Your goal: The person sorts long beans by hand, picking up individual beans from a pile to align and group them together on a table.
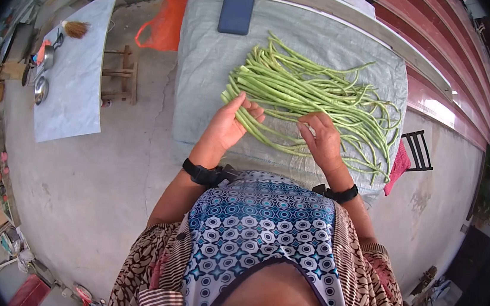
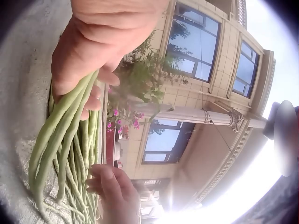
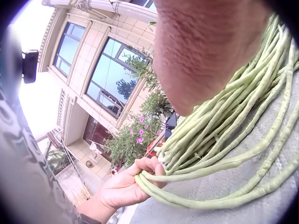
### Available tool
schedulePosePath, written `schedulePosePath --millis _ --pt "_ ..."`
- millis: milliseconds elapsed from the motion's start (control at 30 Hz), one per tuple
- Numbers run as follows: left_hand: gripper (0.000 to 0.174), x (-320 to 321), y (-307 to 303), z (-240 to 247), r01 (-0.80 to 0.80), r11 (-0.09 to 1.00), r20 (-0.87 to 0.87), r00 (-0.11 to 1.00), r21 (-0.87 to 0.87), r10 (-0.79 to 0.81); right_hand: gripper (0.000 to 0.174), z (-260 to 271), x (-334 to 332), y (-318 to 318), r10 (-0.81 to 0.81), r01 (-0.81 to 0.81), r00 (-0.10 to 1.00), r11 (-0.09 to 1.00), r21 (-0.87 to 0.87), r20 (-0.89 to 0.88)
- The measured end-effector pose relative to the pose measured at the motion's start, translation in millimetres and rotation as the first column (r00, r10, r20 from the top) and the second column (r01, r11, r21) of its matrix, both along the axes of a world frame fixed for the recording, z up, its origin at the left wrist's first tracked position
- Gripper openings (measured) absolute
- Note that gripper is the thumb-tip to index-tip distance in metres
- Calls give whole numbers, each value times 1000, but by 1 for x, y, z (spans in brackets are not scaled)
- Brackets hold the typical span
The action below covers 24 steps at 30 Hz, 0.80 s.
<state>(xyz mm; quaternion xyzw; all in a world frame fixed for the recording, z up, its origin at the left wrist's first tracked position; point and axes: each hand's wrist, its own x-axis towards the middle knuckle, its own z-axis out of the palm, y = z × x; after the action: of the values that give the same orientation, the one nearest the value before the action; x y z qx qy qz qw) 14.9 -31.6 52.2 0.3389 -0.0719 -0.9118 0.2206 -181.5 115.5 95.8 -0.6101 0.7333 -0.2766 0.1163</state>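
Note:
My left hand [image 1: 228, 121] grips a few long green beans [image 3: 201, 204] near their ends, thumb against them. The beans bend away from it to the right, and their far parts lie on the sheet. Beside this hand a large heap of long beans [image 1: 299, 90] spreads across the covered table, cut ends to the left and thin tips to the right. Over the heap's near side is my right hand [image 1: 323, 138], its fingers loosely curled and the fingertips close to the beans. Nothing shows between its thumb and fingers. In the right wrist view its fingers are hidden.
A grey woven sheet [image 1: 205, 77] covers the table. At its far edge lies a phone [image 1: 237, 7], with an orange plastic bag [image 1: 166, 25] hanging left of it. Further left stands a pale table [image 1: 76, 84] with metal bowls and a brush [image 1: 75, 29]. A folding stool [image 1: 417, 150] is at the right.

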Motion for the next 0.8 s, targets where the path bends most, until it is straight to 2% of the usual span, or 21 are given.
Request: schedulePosePath --millis 33,67,167,267,367,467,667,700,800 --pt "28 1 1 1 12 1000 -8 1000 4 -12 20 -3 -4 -4 -91 85 991 994 -67 -100" --pt "28 1 0 2 23 1000 -17 1000 6 -23 20 -3 -6 -9 -118 109 982 992 -63 -149" --pt "26 8 -1 -26 100 994 -299 948 -38 -107 21 -2 -11 -25 -170 162 953 985 -52 -250" --pt "28 6 1 -22 128 988 -216 966 -88 -144 23 -18 -17 -30 -156 154 954 988 -26 -257" --pt "42 6 3 -17 137 983 -52 988 -119 -144 20 -12 -17 -30 -177 163 970 982 -94 -165" --pt "49 1 3 -5 174 972 -75 979 -160 -187 16 -1 -11 -20 -141 167 965 981 -102 220" --pt "49 -9 4 8 132 966 -205 962 -221 -178 17 0 11 14 -95 45 866 993 113 491" --pt "49 -9 5 7 126 970 -186 969 -209 -165 19 -1 9 17 -82 -13 861 983 183 502" --pt "44 -8 5 1 110 976 -172 975 -190 -143 18 1 10 24 -22 -94 877 972 217 479"
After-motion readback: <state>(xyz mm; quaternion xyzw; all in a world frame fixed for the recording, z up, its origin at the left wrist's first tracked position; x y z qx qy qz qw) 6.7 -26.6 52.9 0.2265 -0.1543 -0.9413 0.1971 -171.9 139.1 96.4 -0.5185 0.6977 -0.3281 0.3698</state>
